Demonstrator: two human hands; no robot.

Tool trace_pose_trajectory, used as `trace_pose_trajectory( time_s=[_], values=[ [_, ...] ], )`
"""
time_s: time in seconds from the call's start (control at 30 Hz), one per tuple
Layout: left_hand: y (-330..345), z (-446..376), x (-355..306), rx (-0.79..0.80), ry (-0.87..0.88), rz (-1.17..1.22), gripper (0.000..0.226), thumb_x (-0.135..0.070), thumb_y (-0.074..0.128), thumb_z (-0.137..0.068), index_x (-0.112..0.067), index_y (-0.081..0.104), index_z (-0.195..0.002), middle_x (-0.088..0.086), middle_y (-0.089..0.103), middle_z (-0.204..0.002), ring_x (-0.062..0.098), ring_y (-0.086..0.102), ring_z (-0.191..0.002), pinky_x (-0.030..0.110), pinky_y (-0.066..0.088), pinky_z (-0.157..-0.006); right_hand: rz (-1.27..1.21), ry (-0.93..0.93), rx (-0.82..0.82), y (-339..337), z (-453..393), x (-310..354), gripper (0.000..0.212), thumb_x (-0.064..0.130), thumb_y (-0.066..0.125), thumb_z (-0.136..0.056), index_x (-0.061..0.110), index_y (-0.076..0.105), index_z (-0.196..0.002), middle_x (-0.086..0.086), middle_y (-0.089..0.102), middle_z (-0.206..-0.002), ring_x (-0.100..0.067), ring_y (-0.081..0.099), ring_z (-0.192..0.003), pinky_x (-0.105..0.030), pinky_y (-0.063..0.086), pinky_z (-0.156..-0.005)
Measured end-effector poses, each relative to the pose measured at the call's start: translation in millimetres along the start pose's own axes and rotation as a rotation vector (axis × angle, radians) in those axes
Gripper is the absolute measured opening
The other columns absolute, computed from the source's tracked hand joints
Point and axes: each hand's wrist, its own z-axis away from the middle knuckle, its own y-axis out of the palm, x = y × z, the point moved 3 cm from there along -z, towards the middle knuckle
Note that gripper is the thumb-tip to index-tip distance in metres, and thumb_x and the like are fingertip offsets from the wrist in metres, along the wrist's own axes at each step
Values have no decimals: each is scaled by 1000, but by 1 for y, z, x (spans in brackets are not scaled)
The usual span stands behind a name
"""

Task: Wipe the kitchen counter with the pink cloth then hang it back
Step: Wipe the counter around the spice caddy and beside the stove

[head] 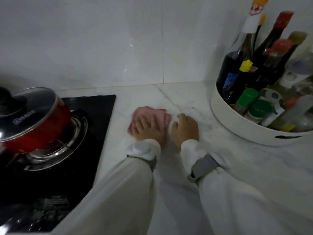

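Note:
The pink cloth [157, 113] lies bunched on the white marble counter [177, 97], between the stove and the bottle holder. My left hand [149, 128] presses flat on the cloth with fingers spread over it; motion blur smears both. Just to the right, my right hand [185, 128] rests on the bare counter with its fingers curled under, holding nothing that I can see. Both arms wear white sleeves with wrist bands.
A black gas hob [94, 119] sits at the left with a red lidded pot [33, 126] on its burner. A round white caddy [237, 126] packed with several sauce bottles and spice jars stands at the right. White tiled wall [118, 48] closes the back.

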Motion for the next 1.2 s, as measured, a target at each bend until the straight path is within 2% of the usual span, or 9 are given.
trace_pose_trajectory(
  time_s=[0.2,0.3,0.5,0.57,0.73,0.8,0.93,1.07,1.2],
  values=[
    [-3,25,-4,7,606,-237,71,-51,33,-96,-25,-2,-152,6,-5,-162,26,-6,-149,43,-2,-119,58,63,30,-4,9,2,39,22,38,-93,5,53,-124,-18,57,-126,-35,49,-119,-43,34,-107],
    [-13,5,57,22,436,-183,73,-62,17,-87,-33,-1,-152,8,-5,-162,26,-5,-149,44,0,-119,17,-20,37,-1,22,5,48,28,31,-82,6,63,-109,-18,63,-116,-37,53,-112,-42,36,-100],
    [-15,26,95,-28,-30,-112,65,-55,16,-97,-26,0,-153,15,-4,-161,32,-2,-149,45,-2,-119,51,-7,140,3,49,3,34,22,41,-93,12,57,-121,-11,59,-126,-31,47,-121,-42,29,-109],
    [-2,47,72,-38,16,-83,65,-56,17,-96,-28,1,-152,15,-5,-160,34,-3,-148,47,-2,-118,45,-3,115,3,61,5,33,21,42,-93,11,57,-120,-12,60,-125,-32,47,-121,-42,30,-109],
    [18,114,44,6,661,-217,77,-63,3,-81,-32,2,-152,8,-7,-161,28,-9,-149,44,-5,-119,74,27,-7,-3,95,12,30,19,45,-90,10,58,-115,-12,60,-123,-32,46,-121,-46,29,-109],
    [17,128,61,42,746,-266,86,-68,-1,-73,-33,3,-152,5,-7,-161,26,-9,-149,42,-4,-119,59,45,-19,-3,112,20,31,19,44,-89,11,59,-116,-11,58,-127,-32,42,-126,-47,25,-112],
    [3,118,131,47,427,-207,66,-59,27,-95,-36,1,-151,7,-6,-161,25,-5,-149,40,-3,-119,20,-13,-33,0,151,34,45,27,35,-83,10,62,-114,-13,61,-125,-35,43,-127,-50,26,-110],
    [5,143,142,9,168,-174,65,-52,24,-97,-26,4,-153,18,0,-160,32,1,-149,45,-2,-121,16,-89,10,5,179,37,46,30,34,-86,8,61,-116,-14,60,-126,-37,43,-128,-48,28,-110],
    [20,206,98,109,354,-48,70,-45,41,-91,-21,14,-151,13,12,-160,32,10,-147,53,18,-116,-150,-148,10,4,200,46,39,20,36,-90,3,62,-114,-15,62,-121,-33,51,-117,-37,36,-104]
  ],
)
